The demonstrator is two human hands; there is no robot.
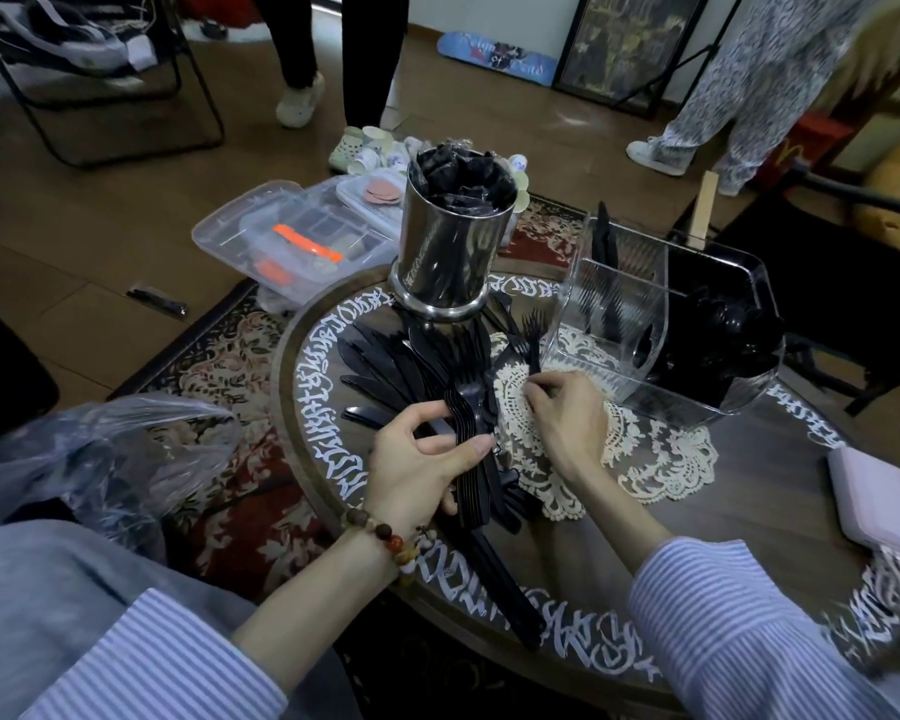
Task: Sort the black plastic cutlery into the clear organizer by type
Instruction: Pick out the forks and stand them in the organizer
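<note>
A nested stack of black plastic forks (471, 433) is gripped by the left hand (422, 462) at the centre of the frame, thumb across the handles and fingers curled beneath. The right hand (567, 418), just right of centre, is closed in a pinch on the handle of a single fork (530, 337) lying on the lace doily (645, 454), tines pointing toward the top of the frame.

The clear organizer (661, 324) stands in the right half of the frame on the round table (749, 511). Forks are visible in its nearer compartment, and darker rounded pieces, probably spoons, in the compartment beyond. Loose knives (380, 361) are fanned out left of centre, below the steel canister (453, 246).

The step in hand is judged to be fork collection. For a clean result:

1. The single fork is to be lifted by its handle and turned so the tines match those of the stack.
2. It is to be nested onto the stack so the bundle stays flat and compact.
3. The stack is to be held firmly near mid-handle, since smooth plastic tends to slide.
4. The bundle is to be lowered into the fork compartment only, all tines facing one way.
5. Knives are to be left apart until the forks are cleared.
</note>
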